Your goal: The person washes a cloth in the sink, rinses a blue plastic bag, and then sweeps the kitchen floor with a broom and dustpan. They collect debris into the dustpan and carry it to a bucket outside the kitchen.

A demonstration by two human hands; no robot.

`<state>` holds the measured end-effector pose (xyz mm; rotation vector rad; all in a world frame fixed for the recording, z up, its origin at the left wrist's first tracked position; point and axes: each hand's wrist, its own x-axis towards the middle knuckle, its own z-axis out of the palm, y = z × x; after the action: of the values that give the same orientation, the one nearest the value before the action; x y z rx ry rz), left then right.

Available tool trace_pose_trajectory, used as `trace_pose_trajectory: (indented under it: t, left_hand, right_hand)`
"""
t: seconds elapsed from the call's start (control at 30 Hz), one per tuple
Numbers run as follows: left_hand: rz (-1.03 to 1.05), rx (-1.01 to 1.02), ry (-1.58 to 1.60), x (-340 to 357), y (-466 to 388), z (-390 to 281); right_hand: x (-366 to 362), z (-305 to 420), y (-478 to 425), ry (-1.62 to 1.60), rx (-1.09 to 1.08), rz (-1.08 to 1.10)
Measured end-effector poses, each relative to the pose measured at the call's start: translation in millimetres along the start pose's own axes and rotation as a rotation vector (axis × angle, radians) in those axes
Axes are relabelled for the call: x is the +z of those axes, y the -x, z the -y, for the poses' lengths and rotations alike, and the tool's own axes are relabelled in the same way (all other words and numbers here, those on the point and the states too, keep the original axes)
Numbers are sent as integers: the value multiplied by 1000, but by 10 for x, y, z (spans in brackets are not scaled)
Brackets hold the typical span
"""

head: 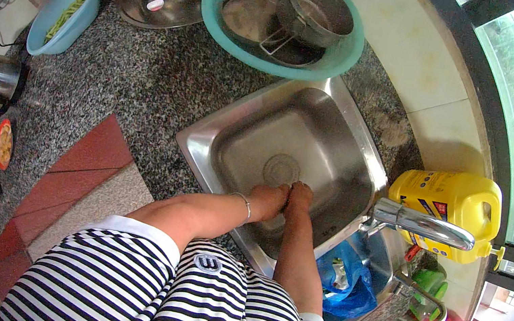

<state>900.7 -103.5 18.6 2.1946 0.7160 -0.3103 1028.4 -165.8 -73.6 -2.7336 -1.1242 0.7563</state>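
Note:
Both my hands are together over the near part of a stainless steel sink basin. My left hand, with a thin bracelet at the wrist, meets my right hand close to the round drain. Their fingers are curled and pointed down, so whether anything is between them cannot be seen. To the right of my hands, a chrome faucet has its spout turned away from this basin. No running water shows in the basin.
A teal plastic basin holding pans stands beyond the sink. More pans and a blue bowl of green vegetables are at far left. A yellow jug stands behind the faucet. A blue plastic bag lies in the second sink.

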Motion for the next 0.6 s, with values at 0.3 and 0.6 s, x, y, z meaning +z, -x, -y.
trace_pose_trajectory:
  t: [0.3,0.6]
  left_hand:
    - [-8,106,-81,5,52,-14]
    - [-30,247,187,-834,73,88]
  right_hand:
    - [-108,27,157,-250,164,289]
    - [-1283,607,654,-1556,36,63]
